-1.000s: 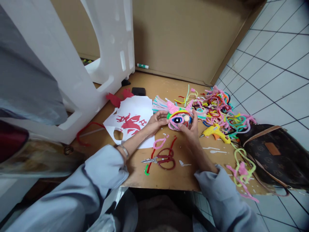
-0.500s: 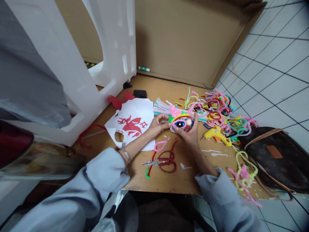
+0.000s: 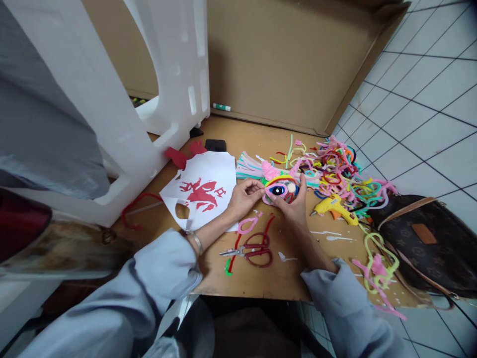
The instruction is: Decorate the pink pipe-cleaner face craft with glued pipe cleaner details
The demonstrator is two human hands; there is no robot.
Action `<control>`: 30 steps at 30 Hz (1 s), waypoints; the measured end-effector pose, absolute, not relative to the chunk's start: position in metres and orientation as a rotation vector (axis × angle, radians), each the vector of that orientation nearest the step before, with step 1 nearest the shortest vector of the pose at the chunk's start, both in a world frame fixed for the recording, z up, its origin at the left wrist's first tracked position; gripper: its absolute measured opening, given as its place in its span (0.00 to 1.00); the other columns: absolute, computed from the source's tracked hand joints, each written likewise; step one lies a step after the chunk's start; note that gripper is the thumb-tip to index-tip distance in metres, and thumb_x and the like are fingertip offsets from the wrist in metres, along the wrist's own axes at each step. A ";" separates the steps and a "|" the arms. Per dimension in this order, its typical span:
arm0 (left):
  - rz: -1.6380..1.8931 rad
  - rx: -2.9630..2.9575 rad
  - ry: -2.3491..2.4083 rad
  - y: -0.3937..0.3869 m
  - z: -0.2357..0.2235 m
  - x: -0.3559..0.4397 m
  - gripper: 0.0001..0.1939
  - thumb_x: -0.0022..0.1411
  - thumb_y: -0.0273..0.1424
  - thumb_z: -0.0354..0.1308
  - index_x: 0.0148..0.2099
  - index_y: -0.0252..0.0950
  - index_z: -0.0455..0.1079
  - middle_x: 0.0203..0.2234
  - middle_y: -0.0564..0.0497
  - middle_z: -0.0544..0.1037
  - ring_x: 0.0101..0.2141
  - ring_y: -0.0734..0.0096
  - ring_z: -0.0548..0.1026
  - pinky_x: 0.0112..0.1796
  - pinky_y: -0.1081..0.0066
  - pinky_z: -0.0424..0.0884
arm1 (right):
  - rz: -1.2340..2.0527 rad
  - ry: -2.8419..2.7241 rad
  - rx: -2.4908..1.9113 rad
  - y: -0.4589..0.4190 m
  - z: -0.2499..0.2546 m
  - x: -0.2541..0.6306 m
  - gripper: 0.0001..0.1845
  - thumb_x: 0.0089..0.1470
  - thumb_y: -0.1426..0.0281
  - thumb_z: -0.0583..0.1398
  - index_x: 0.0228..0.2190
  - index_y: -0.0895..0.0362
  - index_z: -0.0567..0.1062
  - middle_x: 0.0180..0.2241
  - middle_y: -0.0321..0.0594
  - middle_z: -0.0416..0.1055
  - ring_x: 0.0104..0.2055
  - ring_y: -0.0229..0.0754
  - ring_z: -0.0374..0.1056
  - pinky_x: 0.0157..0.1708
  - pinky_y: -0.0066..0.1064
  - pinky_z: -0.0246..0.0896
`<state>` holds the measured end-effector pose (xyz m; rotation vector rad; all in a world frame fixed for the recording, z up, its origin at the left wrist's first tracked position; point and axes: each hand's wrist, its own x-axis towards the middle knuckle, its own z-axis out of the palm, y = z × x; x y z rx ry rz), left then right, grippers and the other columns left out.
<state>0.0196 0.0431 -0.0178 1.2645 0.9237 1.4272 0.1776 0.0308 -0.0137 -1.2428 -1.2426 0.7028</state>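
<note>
A colourful pipe-cleaner craft piece (image 3: 281, 180) is held over the table, with a dark eye outlined in pink, a pink fuzzy top and a round pale ball. My right hand (image 3: 294, 206) grips it from the right, the thumb by the eye and fingers along the far side. My left hand (image 3: 245, 196) pinches at its left edge; what lies between the fingertips is mostly hidden. Just below, red-handled scissors (image 3: 257, 250) lie over a red pipe cleaner (image 3: 236, 248), beside a pink pipe-cleaner loop (image 3: 247, 225).
White paper (image 3: 223, 171) with red cut-outs lies left, near a black box-like object (image 3: 215, 145). A yellow glue gun (image 3: 337, 209), a heap of pipe cleaners (image 3: 335, 164) and a brown bag (image 3: 428, 243) are right. A white plastic frame (image 3: 179, 89) stands left; cardboard (image 3: 276, 64) rises behind.
My left hand's fingers have shifted slightly at the craft's left edge. The right hand keeps its hold, and the things on the table lie as before.
</note>
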 end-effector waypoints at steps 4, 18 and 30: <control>1.512 1.412 1.009 0.040 -0.016 0.020 0.04 0.53 0.31 0.65 0.29 0.37 0.75 0.27 0.53 0.73 0.28 0.73 0.68 0.33 0.71 0.67 | 0.699 -1.258 -1.238 0.032 -0.014 0.178 0.65 0.33 0.56 0.73 0.68 0.53 0.50 0.67 0.51 0.52 0.68 0.56 0.52 0.67 0.50 0.49; 1.564 1.583 1.035 0.037 -0.018 0.017 0.05 0.57 0.27 0.62 0.34 0.40 0.80 0.33 0.49 0.79 0.36 0.66 0.74 0.40 0.67 0.69 | 0.721 -1.232 -1.238 0.032 -0.013 0.179 0.66 0.31 0.57 0.74 0.68 0.52 0.51 0.66 0.50 0.54 0.66 0.55 0.56 0.66 0.50 0.51; 1.538 1.491 1.068 0.035 -0.013 0.018 0.12 0.59 0.38 0.64 0.27 0.37 0.76 0.27 0.51 0.76 0.31 0.68 0.71 0.35 0.69 0.66 | 0.683 -1.268 -1.238 0.029 -0.011 0.175 0.64 0.32 0.57 0.73 0.67 0.55 0.53 0.66 0.52 0.53 0.68 0.57 0.53 0.66 0.50 0.51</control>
